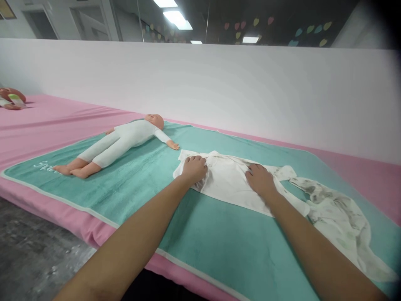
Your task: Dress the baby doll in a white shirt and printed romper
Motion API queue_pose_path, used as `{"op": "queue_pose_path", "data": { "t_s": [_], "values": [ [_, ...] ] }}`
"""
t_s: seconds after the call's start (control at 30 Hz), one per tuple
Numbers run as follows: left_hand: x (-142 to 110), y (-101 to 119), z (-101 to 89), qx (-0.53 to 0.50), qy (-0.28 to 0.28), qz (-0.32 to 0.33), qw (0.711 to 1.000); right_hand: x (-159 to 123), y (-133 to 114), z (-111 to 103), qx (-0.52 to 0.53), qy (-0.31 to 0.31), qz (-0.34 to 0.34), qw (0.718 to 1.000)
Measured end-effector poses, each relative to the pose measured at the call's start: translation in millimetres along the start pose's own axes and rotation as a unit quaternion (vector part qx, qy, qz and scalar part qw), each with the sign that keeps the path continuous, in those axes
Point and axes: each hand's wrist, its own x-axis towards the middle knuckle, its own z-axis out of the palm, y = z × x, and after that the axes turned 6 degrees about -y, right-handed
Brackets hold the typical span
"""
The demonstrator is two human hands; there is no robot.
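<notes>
A white baby garment [230,177] lies spread out on the teal towel [219,234]. My left hand [194,169] rests on the garment's left end, fingers laid on the cloth. On its right part lies my right hand [260,179], fingers stretched over the fabric. Neither hand appears to pinch the cloth. To the right is a crumpled, patterned white baby garment [341,213], beside the plain one. A baby doll [125,138] in a white bodysuit lies on its back to the left, one arm reaching towards the white garment.
Pink sheeting [72,109] covers the padded surface under the towel, whose front edge drops to a grey floor [34,242]. A white wall [200,83] with glass above it runs along the back. Part of another doll [12,98] shows at the far left.
</notes>
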Motion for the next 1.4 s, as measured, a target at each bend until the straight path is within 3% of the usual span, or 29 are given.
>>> {"op": "queue_pose_path", "data": {
  "t_s": [1.4],
  "values": [
    [-0.3,-0.5,0.7,0.004,0.014,0.006,1.0,-0.3,-0.1,0.6,-0.001,0.0,-0.001,1.0]
  ]
}}
